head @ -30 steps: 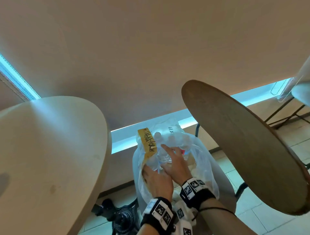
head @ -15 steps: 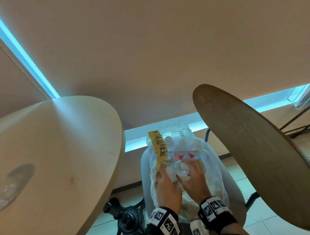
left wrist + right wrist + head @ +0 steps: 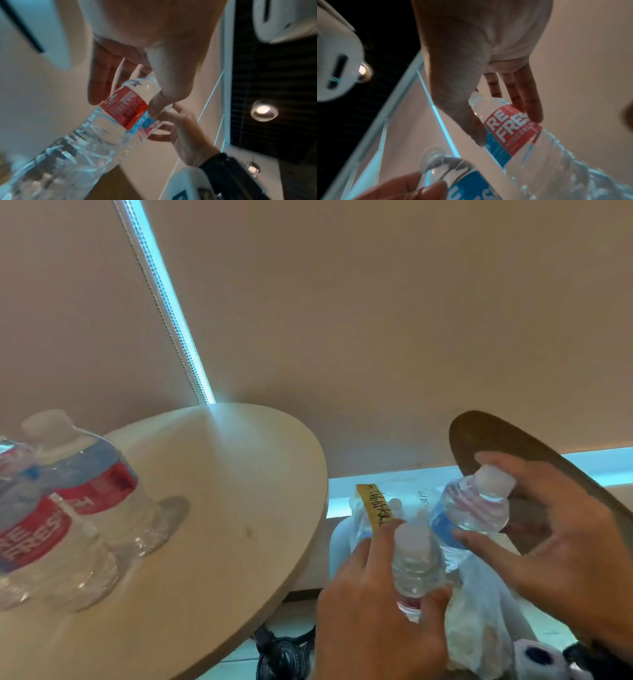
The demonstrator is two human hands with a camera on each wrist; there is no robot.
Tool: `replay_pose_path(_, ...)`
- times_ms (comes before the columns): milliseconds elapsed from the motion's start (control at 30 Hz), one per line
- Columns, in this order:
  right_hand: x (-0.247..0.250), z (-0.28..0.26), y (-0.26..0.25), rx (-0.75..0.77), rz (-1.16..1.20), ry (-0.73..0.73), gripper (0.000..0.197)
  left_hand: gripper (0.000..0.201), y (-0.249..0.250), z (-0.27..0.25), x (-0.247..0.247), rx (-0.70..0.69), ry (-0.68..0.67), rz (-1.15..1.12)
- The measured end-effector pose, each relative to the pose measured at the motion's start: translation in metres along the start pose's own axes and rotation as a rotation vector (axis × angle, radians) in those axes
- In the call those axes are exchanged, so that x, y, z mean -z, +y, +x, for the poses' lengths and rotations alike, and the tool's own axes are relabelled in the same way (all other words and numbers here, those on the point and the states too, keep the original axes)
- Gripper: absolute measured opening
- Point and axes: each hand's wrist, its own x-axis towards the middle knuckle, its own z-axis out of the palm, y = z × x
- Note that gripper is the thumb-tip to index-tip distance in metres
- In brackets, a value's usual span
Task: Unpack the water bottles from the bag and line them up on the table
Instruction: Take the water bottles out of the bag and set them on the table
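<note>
My left hand (image 3: 416,577) grips a clear water bottle (image 3: 412,542) just below its white cap, upright, above the bag. My right hand (image 3: 479,501) holds a second bottle (image 3: 459,518), tilted, with fingers over its cap and the thumb on its blue and red label. The left wrist view shows the left hand's bottle (image 3: 120,108) held at its shoulder. The right hand's bottle (image 3: 510,128) fills the right wrist view. Below both hands sits the clear plastic bag (image 3: 479,621) with a yellow tape strip (image 3: 375,505). Two more bottles (image 3: 92,484) stand on the round beige table (image 3: 222,508).
A dark brown round tabletop (image 3: 513,446) rises close behind my right hand. The beige table's edge (image 3: 308,559) lies just left of my left hand, and its right half is bare. A black table base (image 3: 284,655) stands on the tiled floor below.
Both hands have come up out of the bag, each holding a bottle. The view has swung left, and the two bottles on the beige table have come into sight.
</note>
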Motion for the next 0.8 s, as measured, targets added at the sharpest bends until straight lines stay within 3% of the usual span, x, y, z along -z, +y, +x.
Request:
replay_pose_path(200, 0.01, 0.038, -0.039, 0.044, 0.245, 0.055, 0.08, 0.052, 0.031, 0.017, 0.082, -0.07, 0.087, -0.151)
replay_pose_path(400, -0.036, 0.077, -0.071, 0.085, 0.273, -0.115, 0.083, 0.041, 0.01, 0.031, 0.13, 0.068, 0.137, -0.036)
replay_pose_path(533, -0.089, 0.092, -0.087, 0.124, 0.29, -0.226, 0.083, 0.028, -0.014, 0.036, 0.148, 0.18, 0.176, 0.008)
replay_pose_path(800, -0.137, 0.104, -0.104, 0.169, 0.253, -0.322, 0.083, 0.035, -0.047, 0.04, 0.158, 0.234, 0.266, 0.116)
